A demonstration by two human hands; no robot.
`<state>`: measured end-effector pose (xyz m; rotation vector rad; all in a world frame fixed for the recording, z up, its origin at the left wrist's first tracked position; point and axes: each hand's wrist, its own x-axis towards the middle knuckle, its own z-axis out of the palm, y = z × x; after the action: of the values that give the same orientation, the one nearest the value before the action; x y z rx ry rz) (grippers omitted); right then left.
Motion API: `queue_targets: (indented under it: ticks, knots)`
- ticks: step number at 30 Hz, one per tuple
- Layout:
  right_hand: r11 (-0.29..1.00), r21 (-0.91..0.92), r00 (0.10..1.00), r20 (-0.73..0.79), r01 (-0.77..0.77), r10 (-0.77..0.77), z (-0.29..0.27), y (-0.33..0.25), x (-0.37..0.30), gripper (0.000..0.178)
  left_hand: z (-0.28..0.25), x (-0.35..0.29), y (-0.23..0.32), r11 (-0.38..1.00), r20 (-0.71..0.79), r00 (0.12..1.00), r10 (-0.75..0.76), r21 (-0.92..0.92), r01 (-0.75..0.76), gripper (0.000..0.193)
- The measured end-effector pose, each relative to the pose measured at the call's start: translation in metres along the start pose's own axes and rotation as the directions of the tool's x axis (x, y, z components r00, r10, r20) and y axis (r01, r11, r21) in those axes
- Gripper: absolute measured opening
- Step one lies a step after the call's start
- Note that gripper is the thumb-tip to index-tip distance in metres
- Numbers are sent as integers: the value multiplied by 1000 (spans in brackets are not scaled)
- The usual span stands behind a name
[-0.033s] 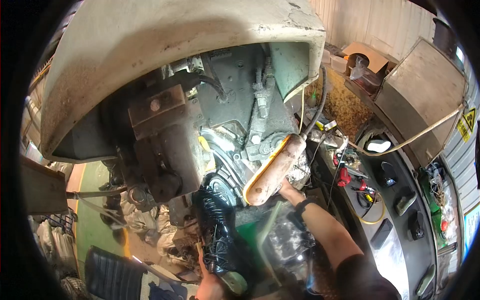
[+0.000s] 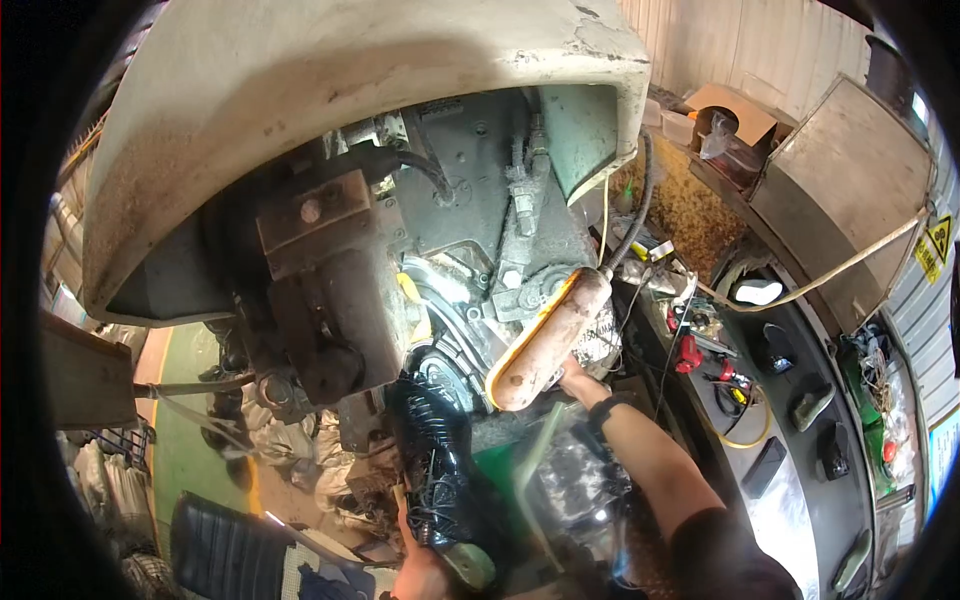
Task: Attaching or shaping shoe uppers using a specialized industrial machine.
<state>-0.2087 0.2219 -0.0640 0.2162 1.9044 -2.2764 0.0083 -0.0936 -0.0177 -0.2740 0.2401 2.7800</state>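
A glossy black lace-up boot (image 2: pixel 435 455) lies with its toe against the machine's round clamp parts (image 2: pixel 447 375). From its near end juts a green block (image 2: pixel 469 565), probably a shoe last. My left hand (image 2: pixel 420 575) is closed around that near end, one finger stretched along the boot's left side. To the right, my right hand (image 2: pixel 573 380) reaches behind a worn, elongated lamp-like housing (image 2: pixel 550 345) with a yellow edge. The housing hides its fingers, so what they touch cannot be seen. A dark band circles that wrist.
A big cream machine hood (image 2: pixel 390 50) arches overhead. Left of the boot hangs a heavy metal block (image 2: pixel 330 310). On the right, a curved dark conveyor (image 2: pixel 800 440) carries several black shoe parts, beside a bench with a red tool (image 2: pixel 688 354). A black chair (image 2: pixel 230 545) stands lower left.
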Motion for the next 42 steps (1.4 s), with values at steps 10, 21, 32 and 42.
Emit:
queue_targets:
  ticks: [10,21,32,42]
  knots:
    - [995,-41,992,89,94,-90,-10,21,3,75,31,-10,-11,989,-122,991,62,144,-44,64]
    - [971,-178,964,-182,162,-194,27,-99,-200,50,52,7,-26,908,-292,910,294,384,-170,41]
    - [854,501,990,82,-139,113,129,-65,-204,71,77,38,-45,808,-295,804,516,480,-342,41]
    - [852,487,972,-28,-190,233,136,-81,-191,52,77,53,-35,850,-458,755,469,467,-244,41]
